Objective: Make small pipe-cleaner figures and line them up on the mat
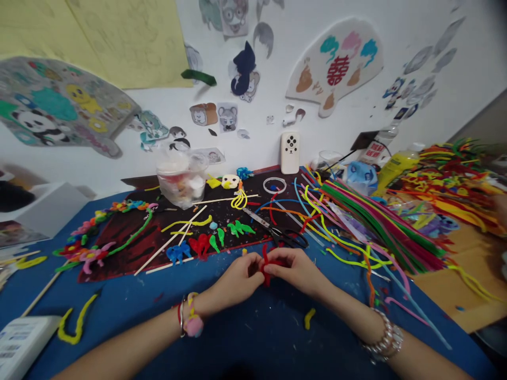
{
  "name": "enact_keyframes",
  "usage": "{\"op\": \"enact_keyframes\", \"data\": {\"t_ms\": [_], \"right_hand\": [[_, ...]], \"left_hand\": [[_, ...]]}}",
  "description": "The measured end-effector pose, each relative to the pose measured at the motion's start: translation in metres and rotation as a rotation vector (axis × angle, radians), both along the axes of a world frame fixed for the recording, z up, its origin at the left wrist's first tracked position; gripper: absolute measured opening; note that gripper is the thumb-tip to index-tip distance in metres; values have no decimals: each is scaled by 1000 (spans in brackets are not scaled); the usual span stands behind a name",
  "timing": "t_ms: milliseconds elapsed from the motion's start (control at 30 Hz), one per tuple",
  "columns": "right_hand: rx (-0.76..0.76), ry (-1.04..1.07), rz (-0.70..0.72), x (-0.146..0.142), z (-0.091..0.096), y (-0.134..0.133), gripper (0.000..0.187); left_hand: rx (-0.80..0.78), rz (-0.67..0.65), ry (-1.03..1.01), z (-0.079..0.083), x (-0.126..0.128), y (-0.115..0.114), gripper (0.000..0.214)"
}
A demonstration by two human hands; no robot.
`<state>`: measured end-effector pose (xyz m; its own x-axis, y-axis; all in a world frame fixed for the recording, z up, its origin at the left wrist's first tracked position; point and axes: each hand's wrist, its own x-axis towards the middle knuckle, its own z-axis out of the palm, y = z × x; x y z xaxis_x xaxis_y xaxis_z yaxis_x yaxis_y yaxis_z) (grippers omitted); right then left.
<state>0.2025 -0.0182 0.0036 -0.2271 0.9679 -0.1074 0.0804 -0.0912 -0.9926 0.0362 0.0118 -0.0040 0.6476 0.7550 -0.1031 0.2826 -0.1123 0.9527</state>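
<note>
Between my two hands is a red pipe cleaner piece (pixel 266 278), bent into a small shape whose ends stick out above and below my fingers. My left hand (pixel 246 274) pinches it from the left, and my right hand (pixel 295 268) pinches it from the right. Fingers cover much of its middle. Just beyond my hands lie black-handled scissors (pixel 291 238), their blades pointing away to the left. Left of these sit finished twisted shapes: a red one (pixel 199 246), a blue one (pixel 179 254) and green leaf-like ones (pixel 240 228).
Loose pipe cleaners (pixel 348 258) and a thick multicoloured bundle (pixel 380 221) spread across the right. A flower garland (pixel 95 232) curves at the left, near wooden sticks (pixel 170 240). A plastic cup in a bag (pixel 180 179) and a phone (pixel 290 153) stand by the wall.
</note>
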Motion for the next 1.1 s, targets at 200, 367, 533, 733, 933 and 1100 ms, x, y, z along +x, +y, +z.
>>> {"op": "enact_keyframes", "data": {"t_ms": [200, 367, 533, 733, 933, 1100], "right_hand": [[6, 13, -2, 5, 1, 0, 18], [-20, 13, -104, 6, -4, 4, 23], [-47, 31, -146, 2, -6, 3, 24], [-63, 80, -85, 2, 3, 2, 26], [-37, 71, -55, 2, 6, 1, 22], [3, 66, -20, 2, 2, 0, 20]], "left_hand": [[-196, -17, -34, 6, 0, 1, 6], [-274, -3, -83, 6, 1, 4, 17], [-252, 20, -66, 3, 3, 3, 24], [-359, -3, -149, 12, 1, 5, 16], [-488, -52, -214, 12, -3, 9, 17], [-456, 9, -221, 6, 0, 9, 23]]}}
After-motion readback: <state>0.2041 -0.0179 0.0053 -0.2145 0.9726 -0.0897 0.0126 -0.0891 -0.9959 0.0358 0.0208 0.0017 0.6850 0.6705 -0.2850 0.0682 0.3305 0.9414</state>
